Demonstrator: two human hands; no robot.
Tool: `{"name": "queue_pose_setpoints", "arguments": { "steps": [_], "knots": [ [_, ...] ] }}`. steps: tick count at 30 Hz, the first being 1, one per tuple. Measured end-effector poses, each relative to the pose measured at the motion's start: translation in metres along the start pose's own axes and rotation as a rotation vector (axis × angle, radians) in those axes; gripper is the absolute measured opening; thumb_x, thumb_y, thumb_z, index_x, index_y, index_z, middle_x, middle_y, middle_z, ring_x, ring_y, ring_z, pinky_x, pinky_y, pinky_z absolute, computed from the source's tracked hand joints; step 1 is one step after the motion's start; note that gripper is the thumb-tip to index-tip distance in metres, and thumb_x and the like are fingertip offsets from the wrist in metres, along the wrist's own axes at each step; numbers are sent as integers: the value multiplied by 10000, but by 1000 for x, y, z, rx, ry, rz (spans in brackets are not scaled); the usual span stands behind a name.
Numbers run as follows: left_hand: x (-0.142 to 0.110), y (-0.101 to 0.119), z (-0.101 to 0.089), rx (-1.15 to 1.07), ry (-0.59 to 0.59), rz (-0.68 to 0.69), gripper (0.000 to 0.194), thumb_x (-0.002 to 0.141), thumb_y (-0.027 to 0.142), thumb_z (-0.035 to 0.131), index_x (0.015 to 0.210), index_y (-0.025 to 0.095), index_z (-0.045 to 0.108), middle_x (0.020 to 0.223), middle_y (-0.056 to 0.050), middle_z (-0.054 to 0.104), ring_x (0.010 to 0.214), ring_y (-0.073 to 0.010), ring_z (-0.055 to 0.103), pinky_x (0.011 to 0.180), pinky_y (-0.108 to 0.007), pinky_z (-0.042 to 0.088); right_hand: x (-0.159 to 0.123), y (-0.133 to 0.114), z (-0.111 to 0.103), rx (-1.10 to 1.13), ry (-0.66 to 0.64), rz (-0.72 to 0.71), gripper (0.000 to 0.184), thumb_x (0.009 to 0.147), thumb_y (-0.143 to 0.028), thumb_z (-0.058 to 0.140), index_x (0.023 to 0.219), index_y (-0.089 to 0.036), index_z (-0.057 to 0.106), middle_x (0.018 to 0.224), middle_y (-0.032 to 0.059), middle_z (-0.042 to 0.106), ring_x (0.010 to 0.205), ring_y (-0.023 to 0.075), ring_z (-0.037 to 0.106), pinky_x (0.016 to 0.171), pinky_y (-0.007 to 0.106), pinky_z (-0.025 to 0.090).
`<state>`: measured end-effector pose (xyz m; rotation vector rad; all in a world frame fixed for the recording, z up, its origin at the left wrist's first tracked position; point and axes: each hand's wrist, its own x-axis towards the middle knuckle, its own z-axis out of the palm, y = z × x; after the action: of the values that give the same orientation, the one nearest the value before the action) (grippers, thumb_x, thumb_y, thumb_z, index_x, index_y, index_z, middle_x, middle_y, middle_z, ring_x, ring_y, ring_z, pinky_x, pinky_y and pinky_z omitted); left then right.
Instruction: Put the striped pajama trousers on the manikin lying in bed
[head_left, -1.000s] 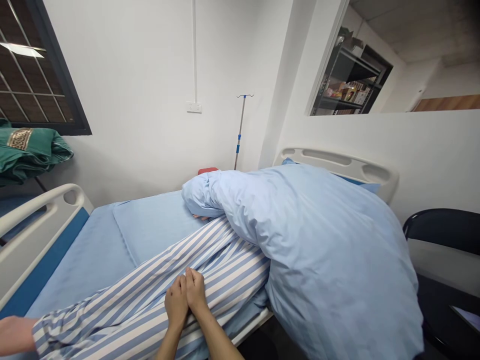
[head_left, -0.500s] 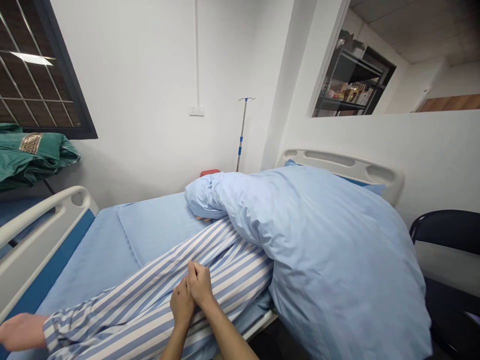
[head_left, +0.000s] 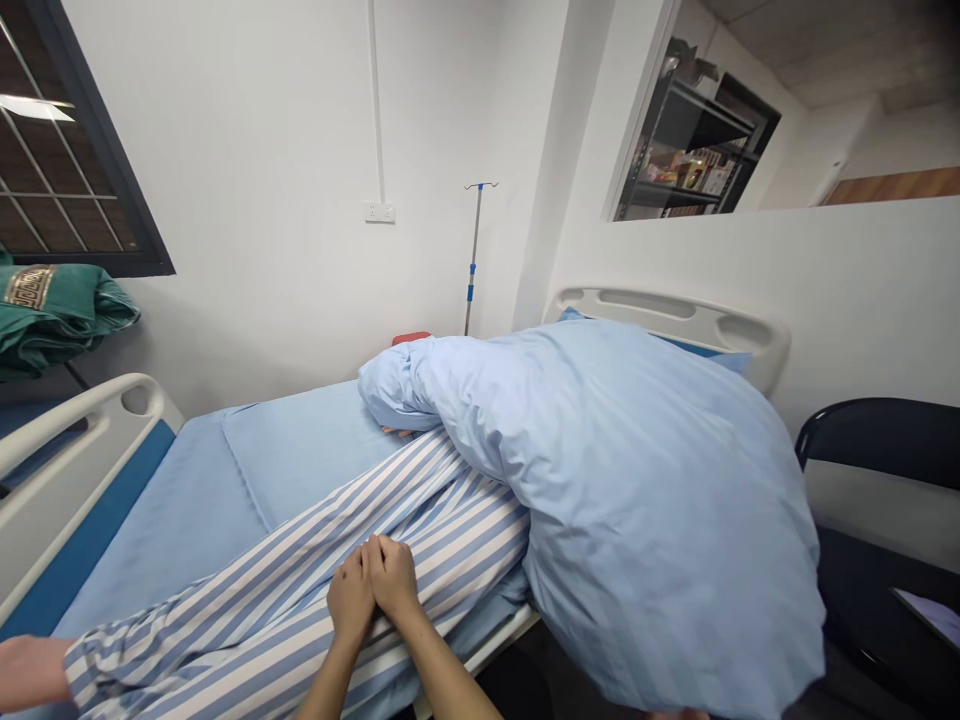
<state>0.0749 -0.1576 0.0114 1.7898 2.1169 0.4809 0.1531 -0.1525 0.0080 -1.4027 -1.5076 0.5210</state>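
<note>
A leg in blue-and-white striped trousers [head_left: 465, 540] stretches across the bed, with a bare foot [head_left: 34, 672] at the lower left. My left hand [head_left: 351, 597] and my right hand [head_left: 394, 578] lie side by side on the trousers, touching each other. Both have their fingers curled closed, backs facing up. Whether they grip cloth or the leg underneath is hidden. To their right a bulky light blue quilt [head_left: 645, 480] covers the rest of the lying figure. Fingertips [head_left: 395, 431] peek out from under the quilt's far edge.
The bed's footboard [head_left: 82, 430] stands left and its headboard [head_left: 675, 305] at the back right. An IV pole [head_left: 475, 250] rises behind the bed. A black chair [head_left: 885, 440] is at the right, and green fabric [head_left: 67, 320] lies at the left.
My right hand has come down from ahead of my left hand to sit level beside it. The view has shifted slightly, and a skin-coloured shape now shows at the bottom edge below the quilt.
</note>
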Motion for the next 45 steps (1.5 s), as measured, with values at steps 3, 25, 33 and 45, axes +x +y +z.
{"name": "queue_pose_setpoints", "arguments": {
  "steps": [3,25,33,45],
  "knots": [
    [7,4,-6,-255,3,28,355,858,323,297,771,184,612,881,-83,670,804,-177,581,686,-254,379,2,1,0,64,15,16,406,891,-330,337,559,-178,514,526,8,551,510,110,469,519,239,241],
    [-1,12,28,17,164,77,277,857,209,360,926,172,625,868,-59,675,765,-155,606,676,-227,385,7,9,-4,346,56,120,368,868,-373,371,552,-192,320,503,-55,338,503,92,316,494,224,260],
    [-2,13,21,-36,82,-6,341,891,253,283,985,155,595,899,-73,675,832,-183,600,693,-257,369,11,7,-2,191,22,148,377,857,-354,355,520,-192,312,482,-45,342,495,95,327,481,226,232],
    [-9,26,10,-50,38,26,340,878,325,290,808,214,604,823,-48,674,794,-184,590,611,-256,312,24,-6,-40,-134,-60,-50,443,907,-331,286,533,-165,458,494,-16,485,498,84,399,499,227,215]
  ]
}}
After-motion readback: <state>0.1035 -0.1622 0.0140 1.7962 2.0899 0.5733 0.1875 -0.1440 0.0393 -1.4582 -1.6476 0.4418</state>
